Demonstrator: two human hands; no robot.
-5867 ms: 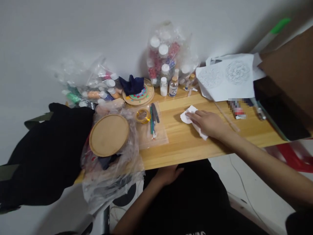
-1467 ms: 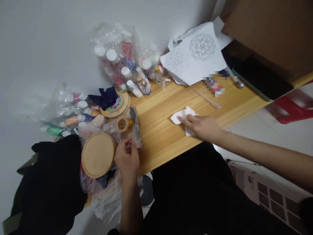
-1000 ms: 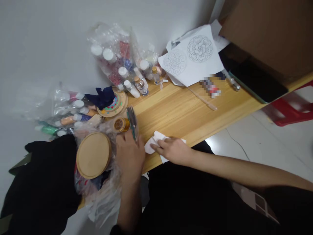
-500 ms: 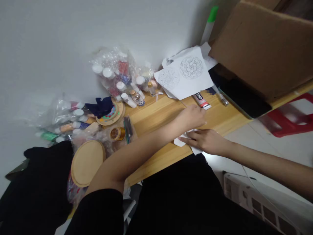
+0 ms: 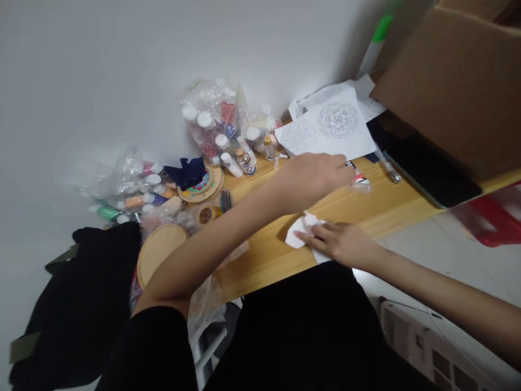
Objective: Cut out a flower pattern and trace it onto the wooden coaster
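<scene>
My left hand [image 5: 319, 176] is raised over the table, its fingers curled together and slightly blurred. A small pale blur lies by its fingertips; what the fingers hold, if anything, I cannot make out. Just behind them lies a glue tube [image 5: 360, 177], partly covered by the hand. My right hand [image 5: 344, 243] rests near the table's front edge. Its fingers are closed on a crumpled piece of white paper [image 5: 296, 233], pressed against the wood.
Printed flower sheets [image 5: 337, 120] lie at the back, beside a black tablet-like slab [image 5: 433, 168] and a cardboard box [image 5: 443, 92]. Bagged small bottles [image 5: 205, 120] line the wall. Wooden discs [image 5: 160, 252], a spool of golden thread [image 5: 207, 215] and black cloth [image 5: 93, 293] are left.
My left hand has lifted away from the white paper, up and towards the glue tube. My right hand stays on the paper. The camera view has shifted a little.
</scene>
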